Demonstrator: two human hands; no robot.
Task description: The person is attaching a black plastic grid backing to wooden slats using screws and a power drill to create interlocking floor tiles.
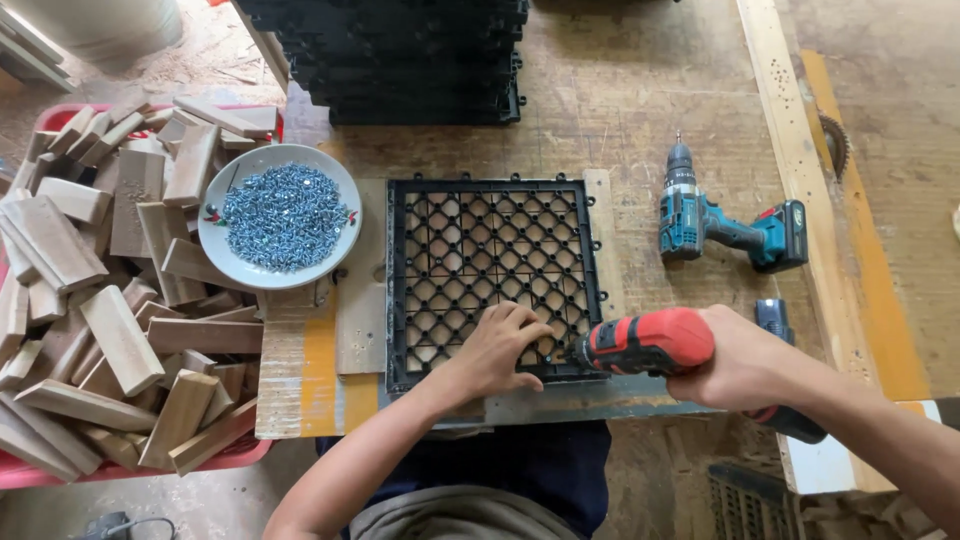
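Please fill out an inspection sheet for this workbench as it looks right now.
Surface: worn wooden bench, sawdust on it.
Job's things: black plastic grid tile lying flat; red drill with its tip at the tile's lower right.
Clutter: plate of screws, teal drill, red bin of wood slats, stack of black tiles.
Grippers: left hand fingers on the tile by the drill tip; right hand grips the red drill.
Cables: one on the floor, lower left.
Surroundings: saw blade at the bench's right edge.
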